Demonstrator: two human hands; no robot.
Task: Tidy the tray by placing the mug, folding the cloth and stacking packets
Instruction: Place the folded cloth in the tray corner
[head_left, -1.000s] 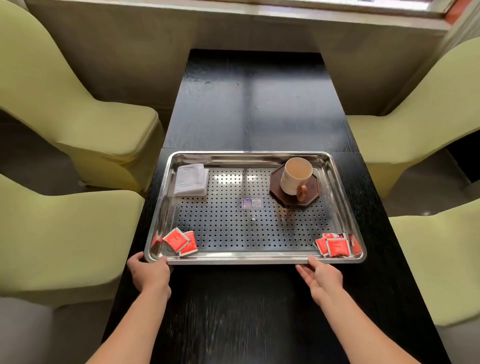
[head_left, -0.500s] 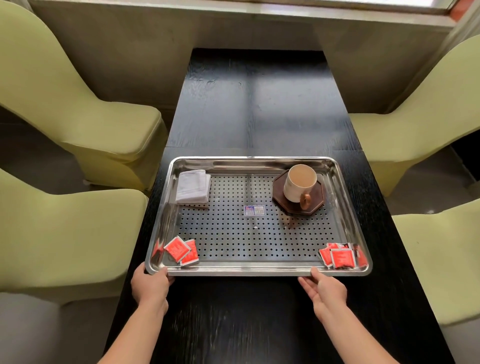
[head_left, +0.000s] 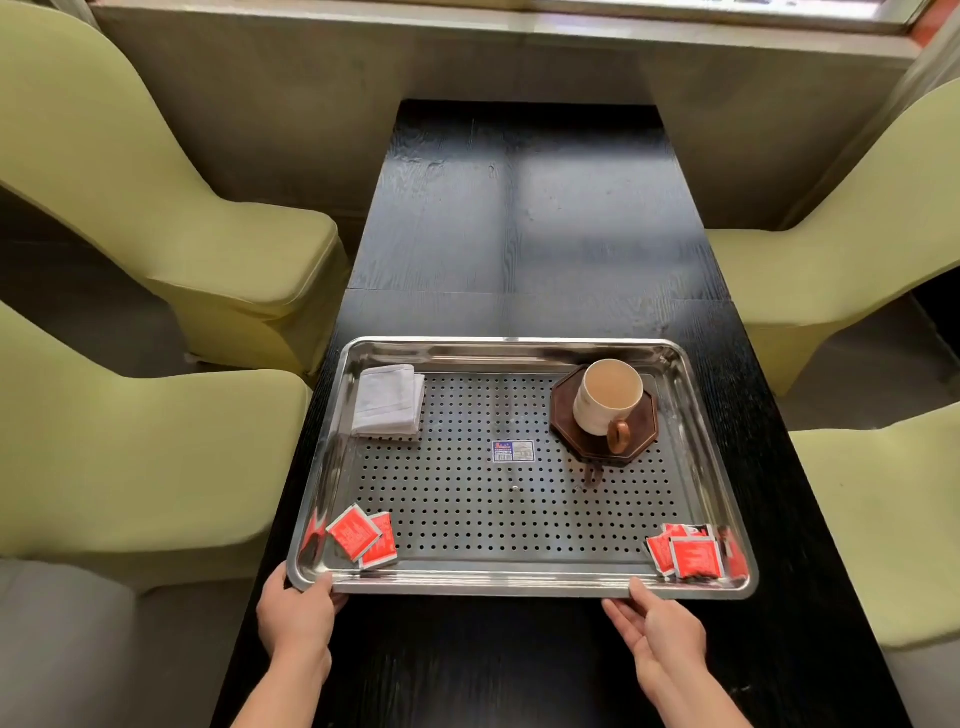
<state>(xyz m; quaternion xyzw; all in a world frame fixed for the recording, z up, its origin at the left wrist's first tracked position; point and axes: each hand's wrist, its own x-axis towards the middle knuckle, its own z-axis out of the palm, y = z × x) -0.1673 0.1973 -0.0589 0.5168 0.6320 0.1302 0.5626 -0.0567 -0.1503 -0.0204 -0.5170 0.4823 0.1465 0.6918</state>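
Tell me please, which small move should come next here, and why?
Probably the right hand should leave the tray rim and gather the red packets beside it: they lie loose, while mug and cloth look settled.

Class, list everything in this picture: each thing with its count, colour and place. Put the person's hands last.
table: 1, black, centre.
chairs: 4, yellow-green, two on each side of the table.
tray: 1, silver, perforated, near end of the table.
cloth: 1, white, folded, tray's far left corner.
coaster: 1, dark brown, tray's far right corner.
mug: 1, cream with brown handle, on the coaster.
sticker: 1, blue and white, tray's middle.
packets: red; two in near left corner, several in near right corner.
left hand: 1, grips tray's near left corner.
right hand: 1, touches tray's near rim, towards the right.
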